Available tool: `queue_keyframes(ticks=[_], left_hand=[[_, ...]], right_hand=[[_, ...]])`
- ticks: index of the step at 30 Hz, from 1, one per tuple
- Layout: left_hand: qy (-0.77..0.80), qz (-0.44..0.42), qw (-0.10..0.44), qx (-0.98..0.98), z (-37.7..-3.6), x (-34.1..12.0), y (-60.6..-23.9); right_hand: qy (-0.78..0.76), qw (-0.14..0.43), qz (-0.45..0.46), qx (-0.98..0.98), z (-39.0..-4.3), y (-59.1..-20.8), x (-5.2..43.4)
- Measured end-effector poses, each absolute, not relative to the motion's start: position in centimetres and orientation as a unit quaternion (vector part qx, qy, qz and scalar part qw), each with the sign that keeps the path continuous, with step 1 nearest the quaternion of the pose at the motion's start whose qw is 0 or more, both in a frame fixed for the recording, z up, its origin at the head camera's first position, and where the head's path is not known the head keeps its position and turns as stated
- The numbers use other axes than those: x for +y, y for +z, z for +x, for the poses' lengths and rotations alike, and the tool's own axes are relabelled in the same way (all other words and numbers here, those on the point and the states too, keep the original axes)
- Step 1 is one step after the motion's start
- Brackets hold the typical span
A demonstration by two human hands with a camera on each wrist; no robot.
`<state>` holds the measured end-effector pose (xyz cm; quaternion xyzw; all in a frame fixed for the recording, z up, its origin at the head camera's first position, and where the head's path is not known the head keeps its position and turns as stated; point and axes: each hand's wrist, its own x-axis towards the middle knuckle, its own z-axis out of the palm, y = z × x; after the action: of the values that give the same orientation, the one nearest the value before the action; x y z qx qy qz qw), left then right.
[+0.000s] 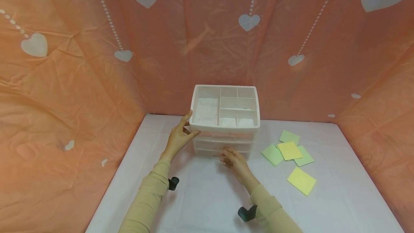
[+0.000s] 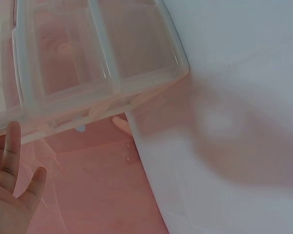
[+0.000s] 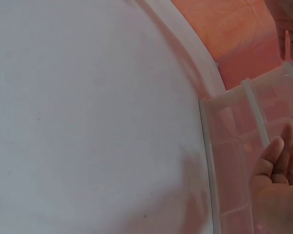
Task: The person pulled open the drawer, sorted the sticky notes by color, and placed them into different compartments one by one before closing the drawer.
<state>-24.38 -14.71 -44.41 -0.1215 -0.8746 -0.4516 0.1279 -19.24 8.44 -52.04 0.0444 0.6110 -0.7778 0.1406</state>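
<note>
Two hands are on the drawer unit [image 1: 224, 125], which stands at the back middle of the white table [image 1: 200, 190], against the pink heart-print cloth [image 1: 81, 64]. My left hand [image 1: 179, 137] holds its top left corner, thumb curled over the rim of the divided tray [image 1: 207, 110] and fingers against the side. My right hand [image 1: 233, 161] reaches the front of the lowest drawer [image 1: 210, 152], fingers bent at its edge; I cannot tell whether they grip it or only touch. The wrist views show clear plastic drawer walls close by my fingertips [image 3: 276, 151]. Several green and yellow notes [image 1: 289, 150] lie scattered right of the unit, one yellow note [image 1: 301, 180] nearer me.
</note>
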Motion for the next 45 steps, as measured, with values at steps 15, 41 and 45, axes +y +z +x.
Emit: queue_keyframes(ticks=[15, 41, 45], left_hand=[[-0.448, -0.108, 0.118, -0.88, -24.2, -14.6, -44.4], [-0.45, -0.11, 0.116, -0.878, -24.3, -14.6, -44.6], [-0.454, -0.11, 0.114, -0.877, -24.3, -14.6, -44.5]], right_hand=[[-0.771, 0.197, -0.009, 0.605, -18.2, -52.0, 9.5], [-0.767, 0.242, -0.063, 0.59, -14.5, -52.5, 10.8], [-0.769, 0.243, -0.068, 0.587, -13.8, -52.5, 10.9]])
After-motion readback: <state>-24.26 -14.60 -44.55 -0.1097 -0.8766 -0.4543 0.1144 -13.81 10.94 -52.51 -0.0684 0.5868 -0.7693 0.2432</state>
